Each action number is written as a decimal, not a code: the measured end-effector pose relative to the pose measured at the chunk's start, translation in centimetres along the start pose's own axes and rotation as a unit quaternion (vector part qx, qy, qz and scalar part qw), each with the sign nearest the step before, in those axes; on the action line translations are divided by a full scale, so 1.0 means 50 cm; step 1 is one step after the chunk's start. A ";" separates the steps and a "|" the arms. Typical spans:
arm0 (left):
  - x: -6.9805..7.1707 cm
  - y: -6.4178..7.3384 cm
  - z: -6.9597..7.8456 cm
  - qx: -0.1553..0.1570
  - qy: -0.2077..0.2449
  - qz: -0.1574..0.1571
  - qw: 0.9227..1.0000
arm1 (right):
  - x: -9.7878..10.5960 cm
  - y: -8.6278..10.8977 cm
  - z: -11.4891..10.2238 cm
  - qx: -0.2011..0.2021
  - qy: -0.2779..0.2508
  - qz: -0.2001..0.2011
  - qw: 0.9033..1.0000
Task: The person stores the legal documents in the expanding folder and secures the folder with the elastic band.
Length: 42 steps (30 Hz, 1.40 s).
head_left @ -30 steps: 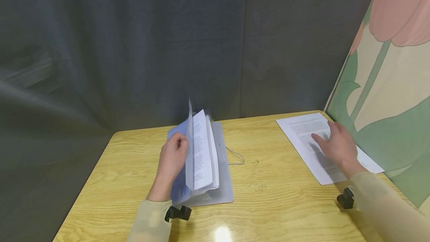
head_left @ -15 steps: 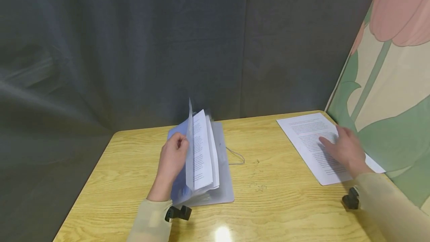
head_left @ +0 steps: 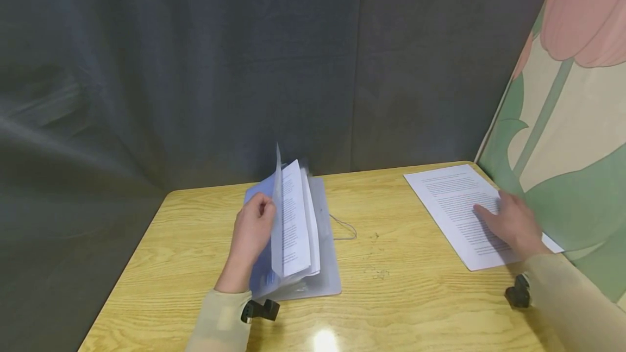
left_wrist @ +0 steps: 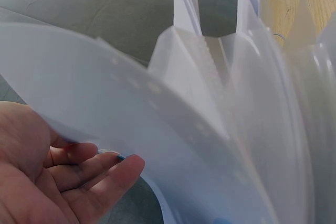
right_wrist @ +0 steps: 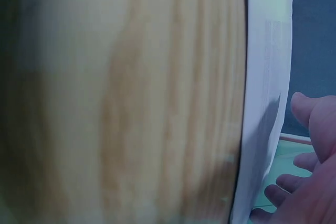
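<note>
A translucent expanding file folder stands partly fanned open at the left of the table. Printed pages show between its dividers. My left hand pinches the edge of its bluish front cover; in the left wrist view the fingers curl at that edge. On the right lies a printed sheet of paper, text side up. Over its right side is my right hand, fingers spread and thumb apart. The right wrist view shows the fingers beside the sheet's edge; whether they touch it I cannot tell.
A thin elastic loop sticks out from the folder's right side onto the wooden table. Behind the table hangs a dark curtain. A panel with a tulip pattern borders the right side.
My right hand has shifted rightward and slightly nearer across the sheet, toward its right edge. My left hand has stayed in place on the folder's cover.
</note>
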<state>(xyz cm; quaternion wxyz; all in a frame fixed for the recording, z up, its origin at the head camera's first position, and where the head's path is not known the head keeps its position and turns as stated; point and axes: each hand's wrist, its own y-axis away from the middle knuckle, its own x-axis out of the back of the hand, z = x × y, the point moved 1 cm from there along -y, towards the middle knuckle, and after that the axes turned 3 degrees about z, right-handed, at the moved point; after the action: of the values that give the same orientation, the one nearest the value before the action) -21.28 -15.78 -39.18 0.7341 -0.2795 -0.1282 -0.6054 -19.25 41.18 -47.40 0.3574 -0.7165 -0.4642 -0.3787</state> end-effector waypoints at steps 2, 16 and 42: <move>0.000 0.000 0.000 0.001 0.000 0.000 1.000 | 0.001 0.002 0.000 -0.002 0.002 -0.005 1.000; -0.002 -0.001 -0.001 0.000 0.000 0.003 1.000 | 0.003 0.003 0.000 0.000 0.023 -0.017 1.000; 0.001 -0.001 0.000 -0.002 0.002 0.006 1.000 | 0.027 0.003 -0.015 0.019 0.045 -0.044 0.998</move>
<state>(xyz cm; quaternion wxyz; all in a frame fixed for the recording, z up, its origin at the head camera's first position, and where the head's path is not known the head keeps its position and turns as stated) -21.32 -15.85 -39.15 0.7371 -0.2806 -0.1236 -0.6022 -18.91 41.00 -45.91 0.3744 -0.6710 -0.4855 -0.4169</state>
